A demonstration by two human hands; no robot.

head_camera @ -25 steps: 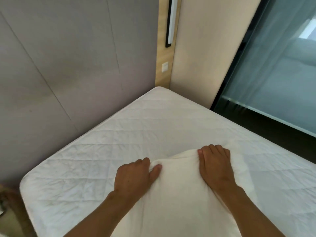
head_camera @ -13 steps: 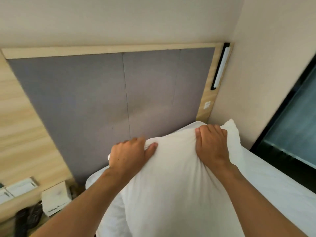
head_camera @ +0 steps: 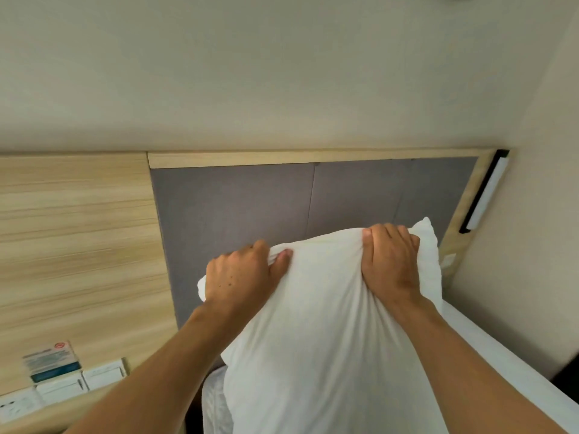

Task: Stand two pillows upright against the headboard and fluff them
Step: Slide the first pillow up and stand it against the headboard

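A white pillow hangs lifted in front of me, held by its top edge. My left hand grips the top left part and my right hand grips the top right part, both with fingers curled into the cloth. Behind the pillow stands the grey padded headboard with a light wooden frame. The white mattress shows at the lower right, and a strip of it at the pillow's lower left. I see only one pillow.
A wooden wall panel fills the left side, with white switches and sockets and a small card low on it. A long black-framed lamp is fixed at the headboard's right edge. A beige wall closes the right side.
Both hands have lifted the pillow off the mattress and raised it before the headboard. My view has tilted up from the bed to the wall.
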